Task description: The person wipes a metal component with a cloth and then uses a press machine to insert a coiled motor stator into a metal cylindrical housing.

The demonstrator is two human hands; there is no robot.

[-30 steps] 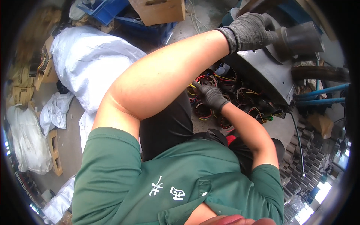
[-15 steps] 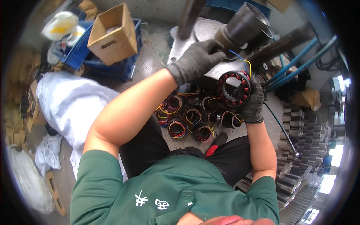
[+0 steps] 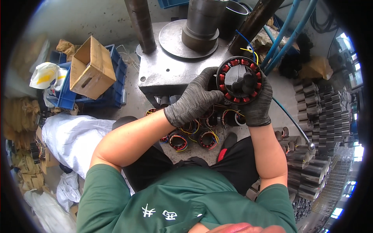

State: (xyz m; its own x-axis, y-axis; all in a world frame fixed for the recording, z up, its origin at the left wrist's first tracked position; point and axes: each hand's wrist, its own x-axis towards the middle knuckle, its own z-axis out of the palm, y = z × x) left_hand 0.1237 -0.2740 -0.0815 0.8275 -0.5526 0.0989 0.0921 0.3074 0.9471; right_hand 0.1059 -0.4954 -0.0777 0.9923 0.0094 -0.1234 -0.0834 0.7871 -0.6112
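A round motor stator, a dark ring lined with red windings, is held up in front of the press with its open end toward me. My right hand, in a dark grey knit glove, grips its right side, with fingers showing through the opening. My left hand, gloved alike, is closed on the left rim, its thumb at the lower left and its fingers partly hidden behind. Blue and yellow lead wires stick up from the stator's top right.
Beyond my hands stands a metal press table with a round plate, a dark cylinder and thick posts. Several wired stators lie on the floor below. Left are a cardboard box and blue crates; right, stacked metal cylinders.
My left hand has come down from beside the cylinder on the press and taken hold of the stator's left rim. The stator has shifted slightly up and left, and the view has shifted.
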